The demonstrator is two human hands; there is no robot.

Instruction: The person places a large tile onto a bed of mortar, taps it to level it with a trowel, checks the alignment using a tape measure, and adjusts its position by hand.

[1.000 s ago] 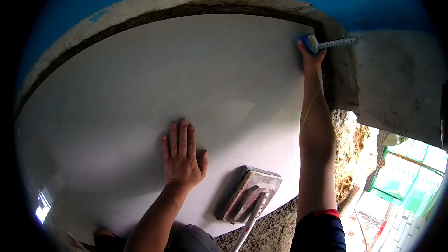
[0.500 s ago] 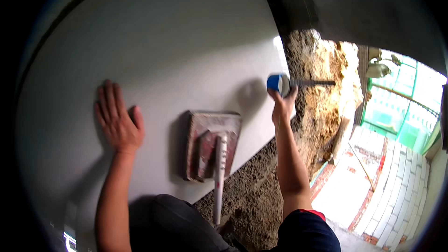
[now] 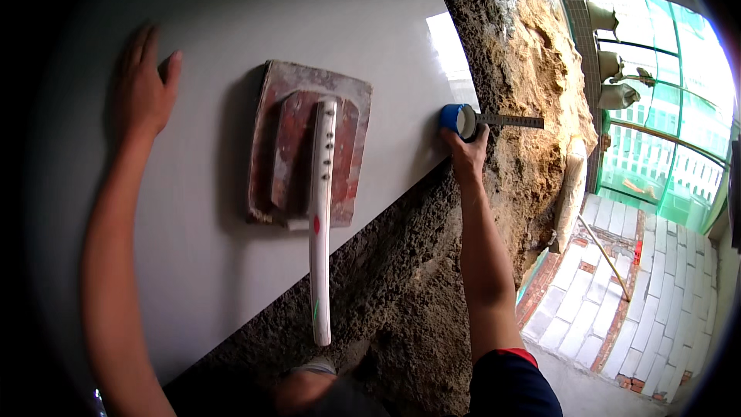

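A large pale grey slab (image 3: 332, 23) with a smooth face lies before me. My left hand (image 3: 145, 89) rests flat on its left part, fingers stretched out, holding nothing. At the slab's right edge, close to its near corner, my right hand (image 3: 469, 156) is closed round what looks like a blue tape measure (image 3: 451, 118). A dark, marked metal strip (image 3: 509, 120) sticks out of it to the right, past the slab's edge. Between my hands a worn, reddish float-like tool (image 3: 297, 158) lies on the slab. Its white handle (image 3: 323, 293) points toward me and overhangs the near edge.
Rough, dark mortar (image 3: 370, 278) borders the slab's near side. Lumpy tan material (image 3: 536, 85) runs along the right. Beyond it are a pale pole (image 3: 571, 185), a thin stick (image 3: 606, 259), a block surface (image 3: 648, 301) and green-netted framing (image 3: 656, 131).
My view has shifted, so the slab and float-like tool look nearer and higher. My right hand, with the tape measure, is closer to the slab's near corner. My left hand stays flat.
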